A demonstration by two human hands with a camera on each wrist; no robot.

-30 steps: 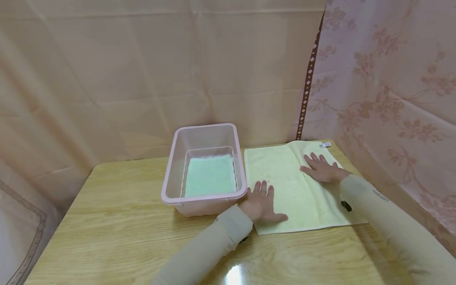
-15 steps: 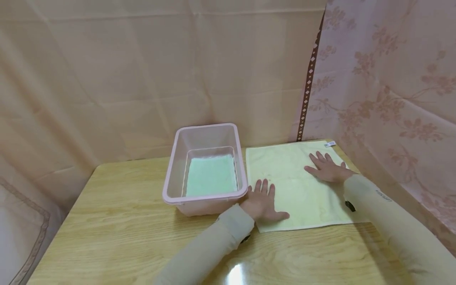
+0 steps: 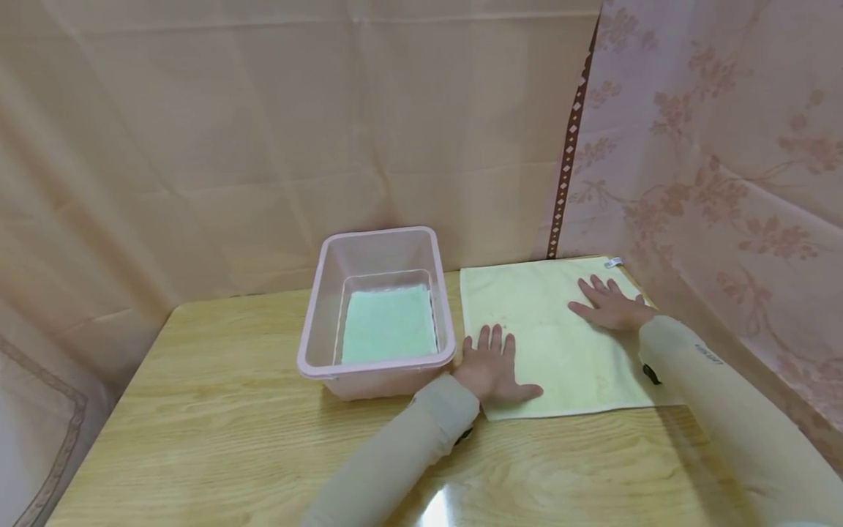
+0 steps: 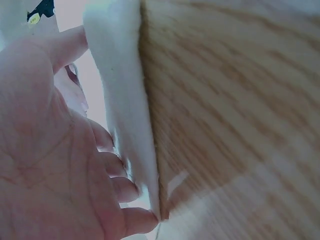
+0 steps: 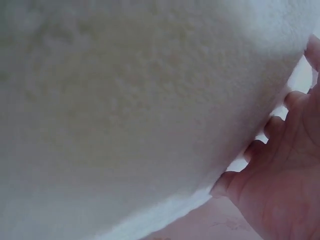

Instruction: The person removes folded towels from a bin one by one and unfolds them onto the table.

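1. Two arms in pale long sleeves are extended forward from the lower edge of the head view.
2. The left hand (image 3: 490, 366) is laid palm down, its fingers straight and slightly spread, the thumb splayed out to the right.
3. The right hand (image 3: 612, 304) is placed further forward, also palm down, with fingers straight and fanned apart.
4. The two hands are kept well apart; nothing is gripped by either.
5. In the wrist views, the flattened palms and fingertips are seen from below.
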